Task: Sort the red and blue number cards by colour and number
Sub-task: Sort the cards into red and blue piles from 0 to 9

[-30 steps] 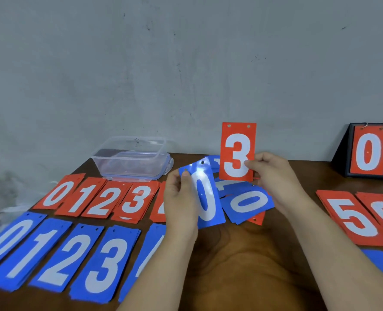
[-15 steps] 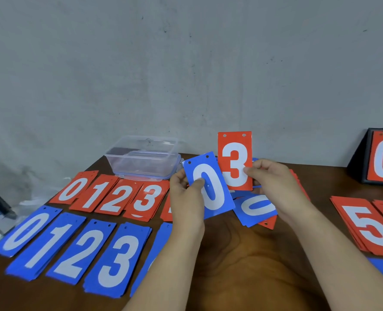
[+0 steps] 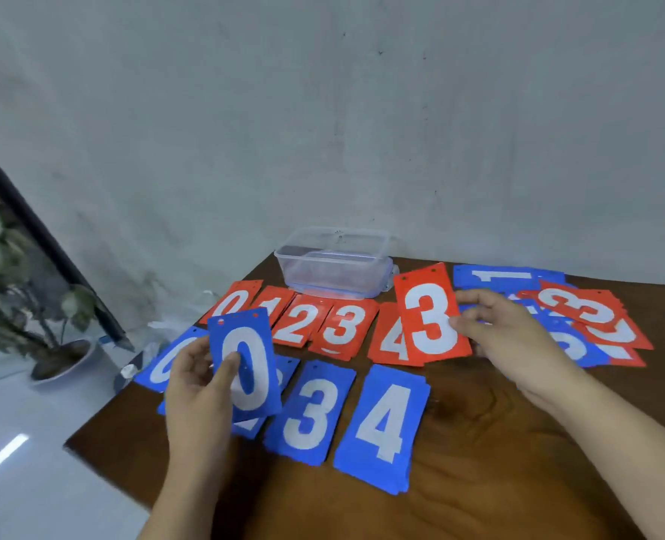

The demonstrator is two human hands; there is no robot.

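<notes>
Blue 0 card (image 3: 245, 368) pinched in your left hand (image 3: 196, 391), thumb on face; red 3 card (image 3: 432, 317) pinched by edge in your right hand (image 3: 514, 337). Both carried out from centre in last second: blue 0 now over blue 0 pile (image 3: 159, 368), red 3 over red 4 pile (image 3: 389, 341), beside red 3 pile (image 3: 342, 329). Judged: drops close. Unsorted heap (image 3: 596, 325) waits right. Brown surface (image 3: 479, 461), clear box (image 3: 335, 263) at back, grey wall, potted plant (image 3: 30, 305) left.
</notes>
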